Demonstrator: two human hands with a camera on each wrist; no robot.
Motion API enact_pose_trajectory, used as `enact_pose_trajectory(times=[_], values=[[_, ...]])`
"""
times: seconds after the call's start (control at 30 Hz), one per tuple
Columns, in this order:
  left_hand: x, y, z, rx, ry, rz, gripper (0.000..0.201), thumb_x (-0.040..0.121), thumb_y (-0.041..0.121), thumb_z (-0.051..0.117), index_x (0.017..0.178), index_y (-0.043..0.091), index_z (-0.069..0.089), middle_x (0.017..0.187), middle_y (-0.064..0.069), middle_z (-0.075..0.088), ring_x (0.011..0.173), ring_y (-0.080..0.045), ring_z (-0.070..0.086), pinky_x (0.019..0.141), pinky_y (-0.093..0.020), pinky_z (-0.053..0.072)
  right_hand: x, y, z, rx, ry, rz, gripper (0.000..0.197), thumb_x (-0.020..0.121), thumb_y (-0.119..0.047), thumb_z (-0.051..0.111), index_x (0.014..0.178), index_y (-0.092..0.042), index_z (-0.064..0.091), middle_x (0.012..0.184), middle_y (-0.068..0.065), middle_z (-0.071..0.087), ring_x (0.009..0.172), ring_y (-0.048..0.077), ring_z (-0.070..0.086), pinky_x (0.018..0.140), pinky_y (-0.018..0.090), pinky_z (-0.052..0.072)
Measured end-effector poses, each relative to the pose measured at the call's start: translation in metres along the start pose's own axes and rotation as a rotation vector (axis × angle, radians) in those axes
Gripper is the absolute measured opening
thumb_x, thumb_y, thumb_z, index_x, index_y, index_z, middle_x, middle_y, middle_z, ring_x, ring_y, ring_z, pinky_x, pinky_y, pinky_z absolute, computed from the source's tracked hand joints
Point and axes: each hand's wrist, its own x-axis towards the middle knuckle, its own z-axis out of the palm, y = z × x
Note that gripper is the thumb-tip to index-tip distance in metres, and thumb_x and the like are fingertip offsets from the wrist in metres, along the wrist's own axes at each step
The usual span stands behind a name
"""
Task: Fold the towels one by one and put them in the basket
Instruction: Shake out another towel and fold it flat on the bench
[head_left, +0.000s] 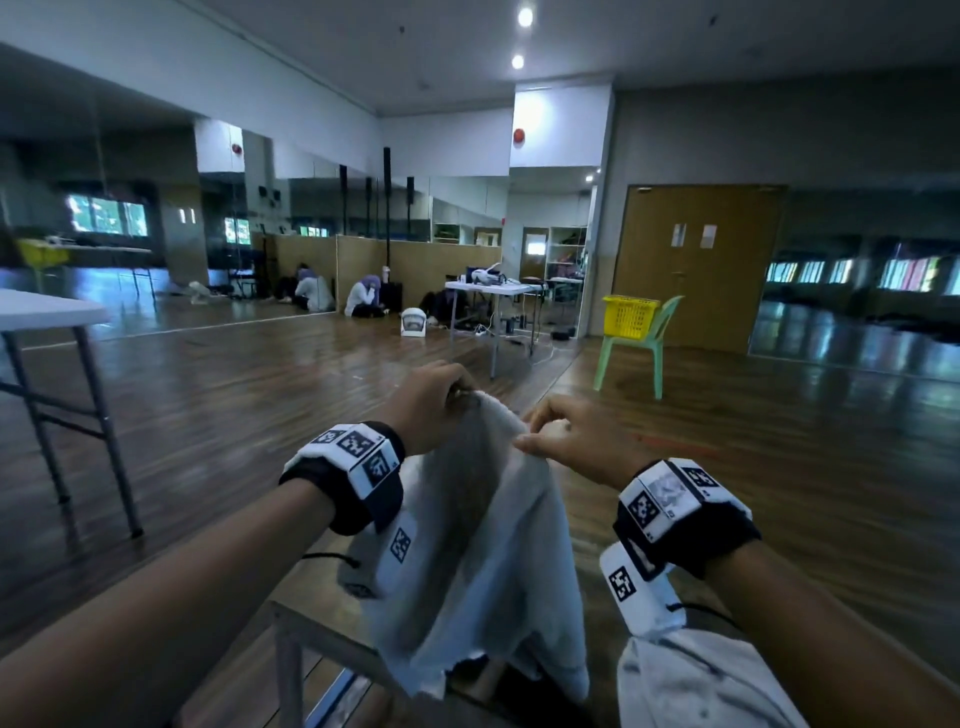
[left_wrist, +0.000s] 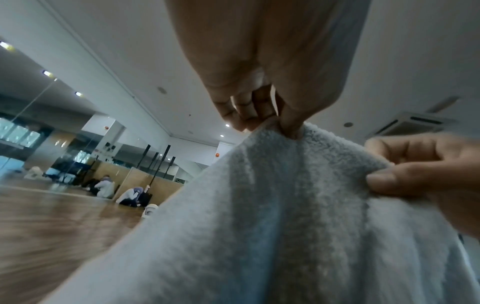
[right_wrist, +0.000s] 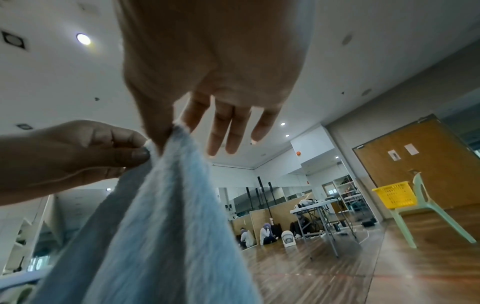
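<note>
A pale grey-white towel (head_left: 483, 545) hangs in the air in front of me, held up by its top edge. My left hand (head_left: 431, 402) pinches the top edge on the left; the left wrist view shows the fingers of my left hand (left_wrist: 259, 115) closed on the towel (left_wrist: 272, 216). My right hand (head_left: 566, 436) pinches the same edge a little to the right, thumb against forefinger, other fingers spread, as the right wrist view shows with my right hand (right_wrist: 179, 131) on the towel (right_wrist: 161, 226). A yellow basket (head_left: 629, 314) stands on a green chair far ahead.
A green plastic chair (head_left: 636, 353) carries the basket by a wooden door (head_left: 696, 265). A white folding table (head_left: 47, 312) stands at left, another table (head_left: 488, 288) farther back. People sit on the wooden floor by the mirror wall. More light cloth (head_left: 696, 686) lies at lower right.
</note>
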Motion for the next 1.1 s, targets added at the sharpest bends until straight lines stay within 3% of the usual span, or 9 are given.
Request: enact_pose_trajectory(times=[0.1,0.2,0.3,0.4,0.57,0.7,0.83,1.0,1.1], values=[[0.002,0.019,-0.008,-0.03,0.012,0.05,0.009,0.084,0.007,0.06,0.091,0.005,0.064,0.085,-0.001,0.057,0.076,-0.014,0.048,0.059,-0.012,0.029,-0.008,-0.009,0.001,0.224,-0.027,0.016,0.02,0.088,-0.017,0.062,0.104,-0.006,0.059,0.086,-0.007,0.061,0.078,-0.004,0.057,0.069,0.003,0.043],[0.002,0.032,-0.011,-0.051,-0.03,0.085,0.01,0.085,0.006,0.058,0.092,0.008,0.065,0.086,0.005,0.055,0.077,-0.008,0.047,0.064,-0.003,0.033,-0.011,-0.01,0.004,0.321,-0.066,0.04,0.033,0.089,-0.011,0.059,0.121,-0.008,0.053,0.098,-0.004,0.063,0.096,0.005,0.062,0.084,0.012,0.048],[0.001,0.035,-0.012,-0.103,-0.04,0.124,0.013,0.082,0.0,0.058,0.088,0.008,0.065,0.085,0.004,0.057,0.076,-0.009,0.049,0.067,-0.001,0.033,-0.013,-0.013,0.004,0.257,-0.115,0.023,0.021,0.088,-0.013,0.062,0.109,-0.01,0.063,0.093,-0.008,0.066,0.082,-0.009,0.061,0.075,0.006,0.046],[-0.002,0.034,-0.017,-0.098,-0.038,0.145,0.017,0.078,-0.004,0.058,0.085,0.01,0.066,0.084,0.002,0.058,0.07,-0.006,0.049,0.064,-0.003,0.035,-0.016,-0.016,0.003,0.227,-0.092,0.021,0.008,0.085,-0.017,0.066,0.091,-0.011,0.065,0.083,-0.004,0.064,0.071,-0.001,0.058,0.065,0.007,0.044],[-0.005,0.022,-0.028,0.018,-0.111,0.099,0.01,0.081,0.01,0.067,0.088,0.016,0.067,0.076,0.011,0.055,0.066,-0.006,0.048,0.059,-0.015,0.035,-0.015,-0.02,-0.002,0.255,-0.085,0.044,0.01,0.084,-0.009,0.063,0.08,-0.014,0.055,0.076,0.004,0.059,0.071,0.017,0.054,0.069,0.028,0.044],[-0.004,0.023,-0.043,-0.015,-0.179,0.076,0.01,0.081,0.02,0.07,0.089,0.014,0.069,0.074,0.009,0.058,0.064,-0.003,0.048,0.058,-0.013,0.036,-0.018,-0.021,-0.008,0.3,-0.193,0.092,0.015,0.081,-0.002,0.065,0.08,-0.013,0.056,0.074,0.0,0.06,0.07,0.012,0.055,0.069,0.024,0.044],[-0.001,0.019,-0.062,-0.138,-0.128,0.023,0.01,0.081,0.016,0.069,0.088,0.009,0.068,0.075,0.004,0.061,0.064,-0.005,0.05,0.058,-0.011,0.04,-0.031,-0.012,-0.013,0.212,-0.267,0.133,0.015,0.078,-0.006,0.07,0.076,-0.018,0.06,0.083,0.006,0.066,0.081,0.018,0.061,0.082,0.035,0.049],[0.004,0.0,-0.09,-0.105,0.082,-0.11,0.015,0.082,0.017,0.069,0.092,0.006,0.069,0.078,-0.001,0.062,0.069,-0.011,0.053,0.066,-0.022,0.045,-0.051,0.0,-0.043,-0.066,-0.231,0.189,0.019,0.079,-0.022,0.073,0.082,-0.005,0.065,0.09,0.018,0.067,0.081,0.023,0.06,0.07,0.026,0.046],[0.007,-0.008,-0.103,-0.03,0.204,-0.16,0.017,0.082,0.016,0.069,0.094,0.005,0.069,0.083,-0.006,0.063,0.074,-0.016,0.055,0.064,-0.022,0.044,-0.06,0.001,-0.067,-0.117,-0.216,0.218,0.024,0.082,-0.021,0.07,0.094,0.0,0.067,0.098,0.014,0.069,0.086,0.019,0.061,0.062,0.007,0.043]])
